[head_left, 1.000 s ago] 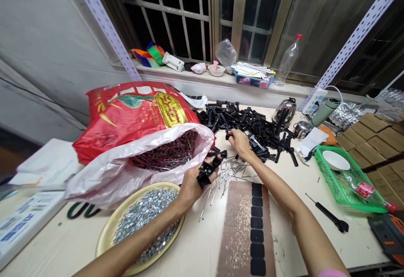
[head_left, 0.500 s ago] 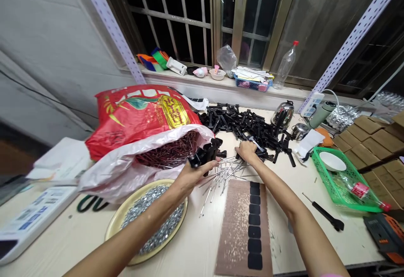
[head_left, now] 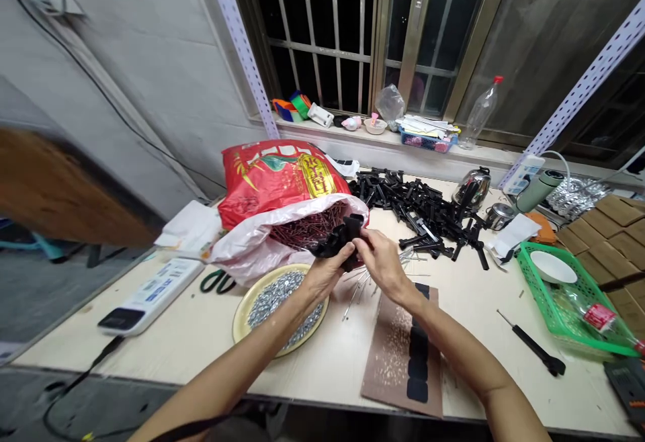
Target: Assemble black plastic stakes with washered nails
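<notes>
Head view, entry one: what's held?
— Black plastic parts (head_left: pixel 338 239): I log a bunch clenched in curled fingers of left hand (head_left: pixel 322 281); right hand (head_left: pixel 383 264) pinches its edge, above loose nails (head_left: pixel 353 296).

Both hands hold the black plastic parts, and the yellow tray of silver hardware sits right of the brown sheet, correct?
No: the head view shows the yellow tray left of the brown sheet. Left hand and right hand do hold the black plastic parts.
</notes>
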A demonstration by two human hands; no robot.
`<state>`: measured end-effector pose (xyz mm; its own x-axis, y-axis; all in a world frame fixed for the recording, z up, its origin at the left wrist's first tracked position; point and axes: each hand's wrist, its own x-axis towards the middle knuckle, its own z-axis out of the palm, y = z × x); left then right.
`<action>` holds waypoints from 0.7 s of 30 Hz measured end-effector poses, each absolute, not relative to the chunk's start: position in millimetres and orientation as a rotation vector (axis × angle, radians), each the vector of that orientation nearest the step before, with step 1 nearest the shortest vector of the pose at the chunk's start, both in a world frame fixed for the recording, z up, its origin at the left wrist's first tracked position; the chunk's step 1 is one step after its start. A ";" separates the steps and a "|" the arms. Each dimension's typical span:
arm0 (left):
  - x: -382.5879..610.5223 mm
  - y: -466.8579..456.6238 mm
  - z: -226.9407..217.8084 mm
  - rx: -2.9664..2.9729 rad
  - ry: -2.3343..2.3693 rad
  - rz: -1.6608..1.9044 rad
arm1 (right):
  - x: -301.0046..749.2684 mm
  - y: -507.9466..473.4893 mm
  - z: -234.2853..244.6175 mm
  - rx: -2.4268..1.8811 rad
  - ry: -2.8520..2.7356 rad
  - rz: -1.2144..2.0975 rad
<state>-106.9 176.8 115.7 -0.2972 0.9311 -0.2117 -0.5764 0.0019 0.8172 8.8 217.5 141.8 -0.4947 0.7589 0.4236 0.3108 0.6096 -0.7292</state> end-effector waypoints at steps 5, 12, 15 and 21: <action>-123.8 153.0 111.9 0.454 1.066 1.518 | 0.4 202.6 136.3 -0.732 -2.353 0.721; -136.8 126.1 109.8 0.425 1.307 1.510 | 37.8 267.6 128.3 -1.673 -2.682 0.351; -130.5 121.2 110.4 0.503 1.387 1.421 | 37.4 281.1 109.0 -1.760 -2.714 0.290; -125.2 119.7 98.1 0.587 1.456 1.481 | 25.4 278.4 98.0 -1.689 -2.748 0.244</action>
<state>-125.2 119.7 98.1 -0.4392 0.8564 -0.2717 -0.2864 0.1532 0.9458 25.4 278.4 98.0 -0.4517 0.8782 -0.1574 0.8922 0.4446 -0.0798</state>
